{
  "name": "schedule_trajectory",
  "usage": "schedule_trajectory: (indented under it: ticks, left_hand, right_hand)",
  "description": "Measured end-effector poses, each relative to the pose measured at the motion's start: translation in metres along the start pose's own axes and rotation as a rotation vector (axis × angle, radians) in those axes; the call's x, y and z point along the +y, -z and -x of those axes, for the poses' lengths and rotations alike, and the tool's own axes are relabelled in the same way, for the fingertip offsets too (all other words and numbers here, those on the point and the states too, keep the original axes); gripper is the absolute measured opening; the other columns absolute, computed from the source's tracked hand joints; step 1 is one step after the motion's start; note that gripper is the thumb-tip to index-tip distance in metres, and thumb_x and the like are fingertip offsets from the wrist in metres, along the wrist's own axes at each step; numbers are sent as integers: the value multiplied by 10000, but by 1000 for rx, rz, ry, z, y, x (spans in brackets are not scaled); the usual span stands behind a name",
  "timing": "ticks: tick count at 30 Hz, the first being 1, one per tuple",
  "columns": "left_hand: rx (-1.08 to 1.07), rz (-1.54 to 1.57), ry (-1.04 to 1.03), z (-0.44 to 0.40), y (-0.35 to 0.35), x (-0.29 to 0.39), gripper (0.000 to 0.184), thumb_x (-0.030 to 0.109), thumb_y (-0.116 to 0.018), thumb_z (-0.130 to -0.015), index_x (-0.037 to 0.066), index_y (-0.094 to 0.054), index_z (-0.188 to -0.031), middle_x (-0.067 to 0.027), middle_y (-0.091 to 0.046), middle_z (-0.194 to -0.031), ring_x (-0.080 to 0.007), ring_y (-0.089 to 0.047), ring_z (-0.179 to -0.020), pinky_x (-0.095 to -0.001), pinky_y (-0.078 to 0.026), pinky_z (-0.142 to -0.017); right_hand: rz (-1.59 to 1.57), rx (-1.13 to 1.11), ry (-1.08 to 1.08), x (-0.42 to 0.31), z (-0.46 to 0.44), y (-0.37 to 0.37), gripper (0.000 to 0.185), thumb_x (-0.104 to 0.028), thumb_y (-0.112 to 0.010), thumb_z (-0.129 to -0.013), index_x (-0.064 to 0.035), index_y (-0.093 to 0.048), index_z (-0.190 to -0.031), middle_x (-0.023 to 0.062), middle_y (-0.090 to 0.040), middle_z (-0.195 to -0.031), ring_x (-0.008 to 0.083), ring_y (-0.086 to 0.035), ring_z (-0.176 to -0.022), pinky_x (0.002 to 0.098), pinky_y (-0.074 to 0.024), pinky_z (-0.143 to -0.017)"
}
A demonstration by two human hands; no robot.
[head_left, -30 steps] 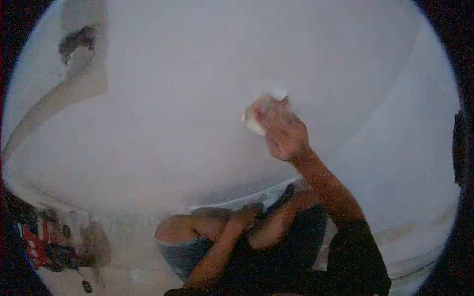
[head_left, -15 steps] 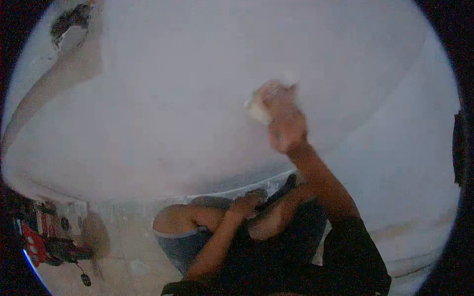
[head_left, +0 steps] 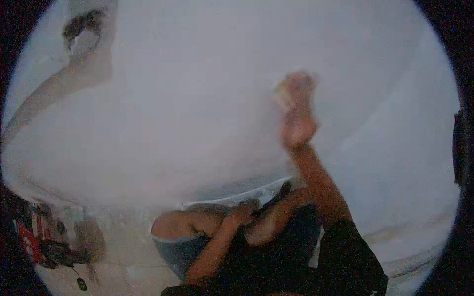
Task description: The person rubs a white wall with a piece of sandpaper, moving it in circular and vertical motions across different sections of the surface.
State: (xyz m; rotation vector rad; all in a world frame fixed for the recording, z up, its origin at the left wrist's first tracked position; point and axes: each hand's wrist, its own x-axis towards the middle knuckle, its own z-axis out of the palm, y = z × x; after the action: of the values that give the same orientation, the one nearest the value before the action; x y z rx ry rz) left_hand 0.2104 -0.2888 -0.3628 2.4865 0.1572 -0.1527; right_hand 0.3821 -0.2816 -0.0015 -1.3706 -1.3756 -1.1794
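Note:
My right hand is raised against the white wall, smeared by motion. Its fingers are closed on a pale yellowish sheet, flat and perhaps folded; the blur hides what kind it is. Low down, my left hand lies by my bent legs, near my shoe. Its fingers are dim, and I cannot make out whether they hold anything.
A rough dark patch and a bare greyish strip mark the wall at upper left. Red and dark items stand on the pale floor at lower left. Another wall surface meets this one on the right.
My right hand has moved right and slightly up along the wall with the pale sheet. My left hand stays low by my legs. The view has shifted slightly.

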Motion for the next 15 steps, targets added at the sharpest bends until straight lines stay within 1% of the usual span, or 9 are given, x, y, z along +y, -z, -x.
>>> schedule_trajectory:
  ticks: [3,4,6,7,8,9,10,12,15]
  left_hand:
    - [57,30,-13,-7,-27,-25,610,283,-567,-973,154,-407,-1548,-214,-475,-1541,-423,-474,-1403,-571,-428,-1122]
    - [86,52,-26,-13,-39,-37,599,293,-543,-990,163,-399,-1556,-210,-474,-1544,-421,-468,-1409,-575,-419,-1130]
    - [47,94,12,-25,-57,-54,576,315,-494,-1023,181,-382,-1573,-202,-471,-1550,-416,-457,-1421,-583,-402,-1148]
    - [-91,114,113,-26,-57,-52,578,331,-484,-1031,194,-372,-1581,-199,-471,-1552,-416,-449,-1427,-593,-393,-1152]
    - [-228,119,215,-26,-56,-49,580,347,-475,-1038,206,-362,-1589,-197,-470,-1553,-415,-441,-1434,-603,-384,-1156]
    - [-125,-61,174,-9,-71,-57,579,364,-459,-1043,190,-369,-1588,-194,-472,-1552,-421,-441,-1432,-614,-389,-1145]
    - [-70,-153,150,-4,-74,-57,580,372,-451,-1045,182,-372,-1587,-192,-474,-1551,-425,-442,-1431,-619,-391,-1140]
    - [21,-253,117,4,-77,-57,580,381,-442,-1047,173,-378,-1585,-191,-476,-1549,-428,-443,-1429,-623,-394,-1134]
    - [33,-148,98,11,-63,-43,575,382,-440,-1047,170,-385,-1579,-192,-480,-1545,-428,-447,-1425,-619,-395,-1133]
  right_hand:
    - [-140,-348,214,0,47,10,368,-170,-474,-1045,9,-674,-1297,212,-638,-1378,390,-526,-1384,621,-300,-1196]
    - [-133,-338,218,21,54,14,368,-170,-474,-1045,9,-674,-1297,212,-638,-1378,390,-526,-1384,621,-300,-1196]
    - [-5,-103,207,70,60,34,389,-163,-433,-1070,12,-638,-1350,207,-600,-1432,365,-482,-1426,562,-311,-1213]
    - [-1,-103,207,87,52,45,389,-163,-433,-1070,12,-638,-1350,207,-600,-1432,365,-482,-1426,562,-311,-1213]
    - [79,48,50,104,36,54,394,-186,-438,-1082,13,-627,-1365,193,-585,-1455,341,-467,-1439,514,-327,-1209]
    - [159,199,-108,117,18,62,401,-208,-443,-1094,14,-615,-1381,180,-569,-1478,317,-453,-1452,467,-344,-1205]
    - [237,355,-265,121,-1,70,410,-230,-448,-1106,15,-603,-1396,166,-554,-1501,293,-438,-1465,419,-361,-1201]
    - [188,345,-239,103,-44,74,420,-249,-472,-1101,16,-598,-1401,169,-546,-1507,288,-446,-1460,421,-362,-1199]
    - [-79,260,-247,61,-41,54,430,-282,-509,-1086,0,-610,-1394,170,-553,-1501,293,-479,-1434,427,-377,-1188]
